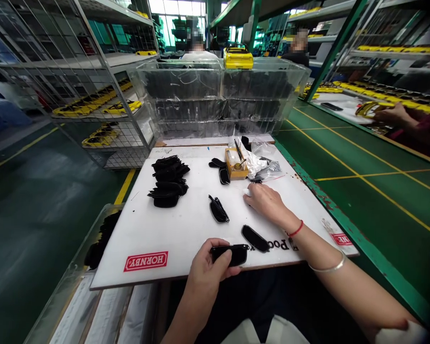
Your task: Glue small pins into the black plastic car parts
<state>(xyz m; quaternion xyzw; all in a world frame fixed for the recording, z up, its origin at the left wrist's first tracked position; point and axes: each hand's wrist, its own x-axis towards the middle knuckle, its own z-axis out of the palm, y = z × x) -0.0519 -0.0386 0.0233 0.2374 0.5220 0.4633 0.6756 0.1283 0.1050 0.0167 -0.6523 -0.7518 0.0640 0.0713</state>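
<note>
My left hand [207, 269] grips a black plastic part [232, 254] at the near edge of the white board [186, 224]. My right hand [268, 202] rests palm down on the board, fingers reaching toward a crumpled clear plastic bag [260, 162]; whether it holds anything small I cannot tell. Two loose black parts lie between my hands: one flat oval [255, 238] and one with a strip on it [218, 209]. A stack of black parts [168, 180] sits at the left of the board. A small orange box [235, 164] with a brush stands beside the bag.
A clear plastic bin [222, 98] stands behind the board with a yellow toy car [238, 57] on top. Wire racks [103, 110] with yellow car bodies are at left. Another person's hand [394, 114] works at the right bench. A clear tray [100, 239] of black parts sits lower left.
</note>
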